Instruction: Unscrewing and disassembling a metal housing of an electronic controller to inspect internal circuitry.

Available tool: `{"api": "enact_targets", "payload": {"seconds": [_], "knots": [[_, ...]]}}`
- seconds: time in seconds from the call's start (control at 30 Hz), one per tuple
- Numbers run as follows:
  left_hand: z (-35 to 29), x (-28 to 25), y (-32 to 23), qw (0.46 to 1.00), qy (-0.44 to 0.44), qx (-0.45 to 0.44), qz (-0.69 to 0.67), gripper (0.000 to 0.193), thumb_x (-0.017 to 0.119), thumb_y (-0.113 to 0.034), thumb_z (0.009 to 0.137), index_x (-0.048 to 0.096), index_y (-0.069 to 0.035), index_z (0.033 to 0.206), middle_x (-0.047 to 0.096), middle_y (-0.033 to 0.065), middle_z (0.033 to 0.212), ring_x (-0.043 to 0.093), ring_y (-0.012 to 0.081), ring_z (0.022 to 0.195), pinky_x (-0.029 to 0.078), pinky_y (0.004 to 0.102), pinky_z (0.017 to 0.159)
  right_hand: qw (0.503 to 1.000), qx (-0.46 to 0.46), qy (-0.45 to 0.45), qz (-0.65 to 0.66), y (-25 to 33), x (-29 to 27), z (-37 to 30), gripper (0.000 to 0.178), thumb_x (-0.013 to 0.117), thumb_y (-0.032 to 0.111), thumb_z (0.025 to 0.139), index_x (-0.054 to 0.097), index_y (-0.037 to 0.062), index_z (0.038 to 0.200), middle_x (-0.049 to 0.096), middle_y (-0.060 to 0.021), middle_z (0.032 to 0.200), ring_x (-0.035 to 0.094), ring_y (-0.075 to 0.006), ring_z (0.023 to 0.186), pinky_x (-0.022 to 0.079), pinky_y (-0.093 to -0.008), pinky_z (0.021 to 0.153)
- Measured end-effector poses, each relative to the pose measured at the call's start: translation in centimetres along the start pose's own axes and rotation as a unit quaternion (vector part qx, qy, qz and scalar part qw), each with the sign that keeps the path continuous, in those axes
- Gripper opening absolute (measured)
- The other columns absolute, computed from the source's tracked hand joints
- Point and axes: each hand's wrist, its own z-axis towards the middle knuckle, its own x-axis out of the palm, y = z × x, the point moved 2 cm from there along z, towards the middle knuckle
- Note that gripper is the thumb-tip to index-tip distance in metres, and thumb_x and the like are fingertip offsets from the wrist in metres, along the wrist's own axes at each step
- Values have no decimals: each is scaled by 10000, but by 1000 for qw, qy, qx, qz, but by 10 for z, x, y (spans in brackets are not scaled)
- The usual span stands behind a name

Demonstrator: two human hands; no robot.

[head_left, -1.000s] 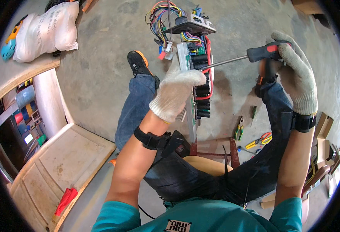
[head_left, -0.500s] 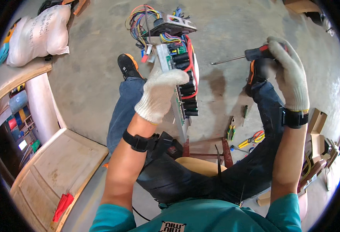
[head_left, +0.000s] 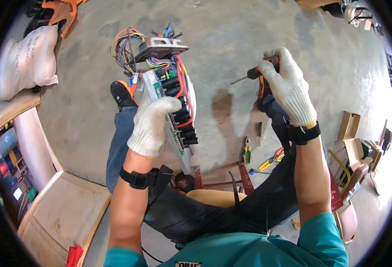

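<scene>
My left hand (head_left: 149,122), in a white knitted glove, grips a circuit board assembly (head_left: 178,122) with a metal heat sink and a row of black capacitors, its thumb laid across the board. Red cables run along the board's right side. Bundled coloured wires (head_left: 127,51) and a metal end plate (head_left: 165,46) hang at its far end. My right hand (head_left: 289,84), gloved too, is closed around the black and red handle of a screwdriver (head_left: 254,72). The shaft points left toward the board, with a gap between tip and board.
On the concrete floor between my legs lie green-handled pliers (head_left: 247,151), a small screwdriver (head_left: 260,129) and red-yellow cutters (head_left: 271,160). A white sack (head_left: 29,62) stands at far left, a wooden panel (head_left: 62,209) at near left. An open cardboard box (head_left: 351,138) is at right.
My right hand has moved left with the screwdriver, closer to the board. The view has shifted, so the board and floor tools appear further left. My left hand keeps its grip.
</scene>
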Motion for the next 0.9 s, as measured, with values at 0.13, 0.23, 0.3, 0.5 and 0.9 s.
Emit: {"api": "enact_targets", "payload": {"seconds": [0.13, 0.23, 0.3, 0.5, 0.9], "knots": [[-3, 6, -6, 1000, -11, 4, 3, 621, 657, -86, 802, 671, -8, 1418, 771, 106, 1192, 752, 211, 1026, 616, 352, 937, 1000, 12, 0, -8, -6, 1, 3, 368, 699, 344, 1013, 668, 70, 1256, 769, -219, 1166, 740, -433, 1123, 567, -487, 975], [-5, 7, -8, 999, -23, 19, 13, 605, 652, -78, 801, 683, 2, 1400, 774, 123, 1219, 755, 230, 1053, 612, 369, 969, 999, 8, 26, -25, -15, 2, 4, 377, 703, 354, 1008, 670, 71, 1255, 773, -217, 1154, 742, -436, 1116, 570, -486, 971], [-4, 7, -8, 999, -24, 11, 28, 598, 651, -75, 804, 686, 4, 1396, 774, 123, 1221, 756, 235, 1057, 610, 375, 976, 999, 28, 16, -22, -29, 4, 7, 397, 703, 369, 1003, 670, 64, 1255, 774, -219, 1146, 745, -433, 1111, 573, -482, 967], [-7, 3, -10, 999, -26, 10, 15, 583, 645, -26, 798, 692, -4, 1378, 775, 111, 1203, 763, 229, 1033, 629, 372, 947, 991, 115, -10, -75, -134, 33, 20, 490, 730, 425, 957, 704, 10, 1217, 779, -231, 1113, 758, -388, 1094, 573, -452, 964], [0, -23, 0, 994, -102, 6, 39, 400, 683, -62, 831, 755, -23, 1223, 773, 67, 1032, 756, 205, 891, 645, 366, 849, 979, 133, -76, -137, -252, 78, 11, 430, 767, 367, 913, 721, -6, 1122, 783, -250, 1068, 762, -416, 1061, 589, -471, 960]]}}
